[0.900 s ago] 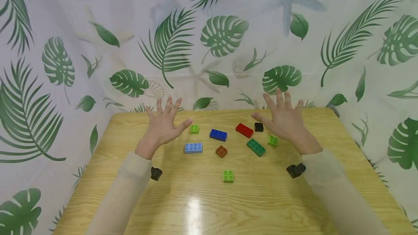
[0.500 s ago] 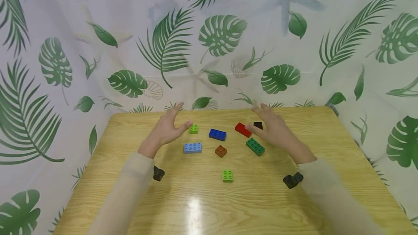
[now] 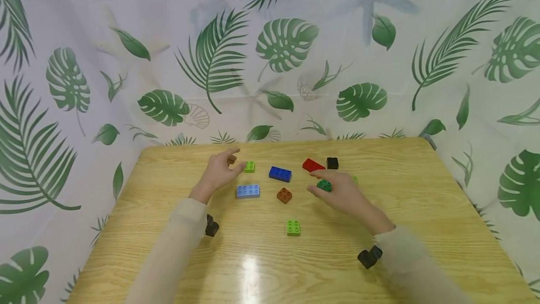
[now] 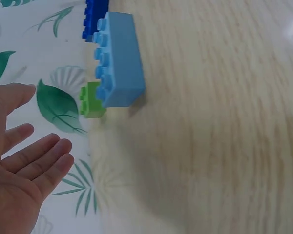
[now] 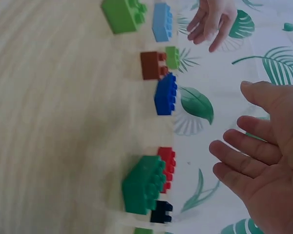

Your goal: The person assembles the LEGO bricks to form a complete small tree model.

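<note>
My left hand (image 3: 217, 172) hovers at the back left, its thumb near a small lime brick (image 3: 250, 167). In the left wrist view its fingers are loosely bent and hold nothing, apart from the light blue brick (image 4: 124, 61). The right hand (image 3: 346, 193) is over the dark green brick (image 3: 324, 185) and covers part of it in the head view. Its thumb and fingers are spread with nothing between them, and the right wrist view shows a gap between them and the dark green brick (image 5: 142, 185). A red brick (image 3: 312, 165) lies just beyond those fingers.
Between the hands lie a dark blue brick (image 3: 280, 174) and a brown brick (image 3: 284, 195). A lime brick (image 3: 293, 228) is nearer the front, a black one (image 3: 332, 163) at the back right. Another lime brick (image 3: 355, 180) is partly hidden. Leaf-printed cloth (image 3: 236, 121) stands behind the wooden table (image 3: 270, 262).
Both hands were raised with fingers spread. The right has come down and inward over the dark green brick; the left has lowered slightly inward, its fingers bending. The bricks have not visibly moved.
</note>
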{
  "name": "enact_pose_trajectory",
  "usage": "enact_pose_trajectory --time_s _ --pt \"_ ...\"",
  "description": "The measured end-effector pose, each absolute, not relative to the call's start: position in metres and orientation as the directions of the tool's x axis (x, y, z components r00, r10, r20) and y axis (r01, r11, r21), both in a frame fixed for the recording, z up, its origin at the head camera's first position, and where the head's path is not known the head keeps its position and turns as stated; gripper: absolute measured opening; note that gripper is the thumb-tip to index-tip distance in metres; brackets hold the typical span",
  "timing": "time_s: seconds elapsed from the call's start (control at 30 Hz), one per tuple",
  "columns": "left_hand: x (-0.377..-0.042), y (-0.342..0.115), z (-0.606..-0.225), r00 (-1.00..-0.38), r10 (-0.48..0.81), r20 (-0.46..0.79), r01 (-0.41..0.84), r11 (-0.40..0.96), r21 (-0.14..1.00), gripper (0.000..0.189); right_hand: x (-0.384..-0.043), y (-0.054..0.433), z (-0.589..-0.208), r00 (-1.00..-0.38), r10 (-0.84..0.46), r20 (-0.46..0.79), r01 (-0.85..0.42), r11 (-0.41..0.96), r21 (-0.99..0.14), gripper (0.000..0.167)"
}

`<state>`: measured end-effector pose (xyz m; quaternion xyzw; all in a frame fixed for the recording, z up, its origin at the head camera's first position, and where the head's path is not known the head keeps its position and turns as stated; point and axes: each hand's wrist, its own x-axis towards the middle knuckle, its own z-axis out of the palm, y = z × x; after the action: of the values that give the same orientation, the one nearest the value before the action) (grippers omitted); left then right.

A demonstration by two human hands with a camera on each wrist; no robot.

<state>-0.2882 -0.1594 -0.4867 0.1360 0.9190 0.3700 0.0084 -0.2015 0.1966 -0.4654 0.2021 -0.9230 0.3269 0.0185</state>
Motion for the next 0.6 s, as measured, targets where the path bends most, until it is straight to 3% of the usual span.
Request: enact_pose_trajectory --time_s 0.2,0.6 --pt "-0.292 -0.152 -0.500 -0.966 0.259 0.010 0.188 0.673 0.715 0.061 -0.188 0.186 -0.483 -0.893 -0.430 0.133 -0.415 0.670 -0.616 0.040" --pt "-0.298 -0.143 -0.514 -0.960 0.281 0.003 0.217 0.733 0.645 0.059 -0.173 0.179 -0.510 -0.821 -0.555 0.134 -0.508 0.603 -0.615 0.035"
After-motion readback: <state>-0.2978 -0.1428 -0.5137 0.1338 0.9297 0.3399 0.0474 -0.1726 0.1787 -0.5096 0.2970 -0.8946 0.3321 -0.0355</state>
